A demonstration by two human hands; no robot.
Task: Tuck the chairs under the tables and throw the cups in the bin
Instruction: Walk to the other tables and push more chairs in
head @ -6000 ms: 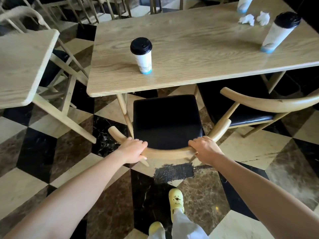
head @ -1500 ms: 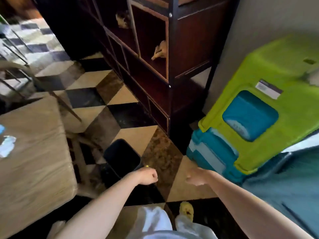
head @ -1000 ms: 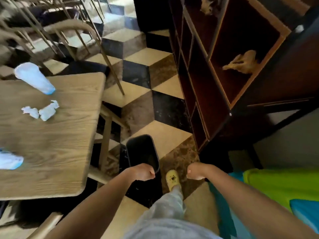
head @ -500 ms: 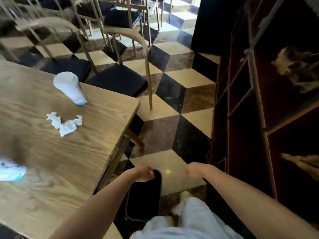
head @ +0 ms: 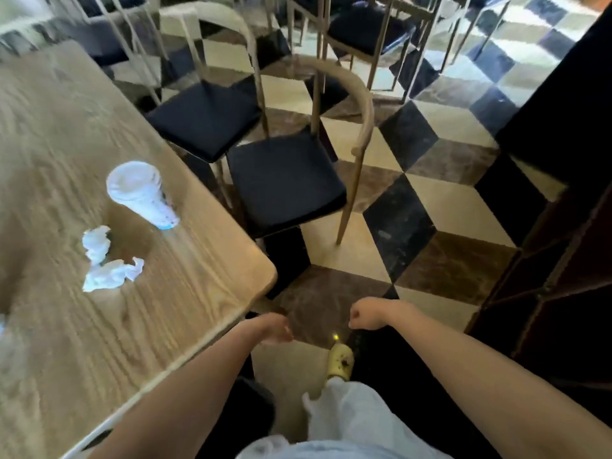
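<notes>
Both hands, left (head: 274, 329) and right (head: 364, 319), hung fisted and empty right of the worktop (head: 198, 293), near an untucked chair (head: 284, 183).

Tabletop (head: 99, 342): light wood with strong grain and a rounded corner. On it, one white paper cup (head: 140, 193) without a lid, blue band at its base, standing near the far edge. Just beside the cup, two crumpled white tissues (head: 106, 263), close together.

Floor (head: 440, 210): polished tiles in cream, brown and black, forming a cube pattern. On it, two chairs with black seat cushions, (head: 284, 180) and (head: 205, 119), drawn out from the tabletop's far edge.
</notes>
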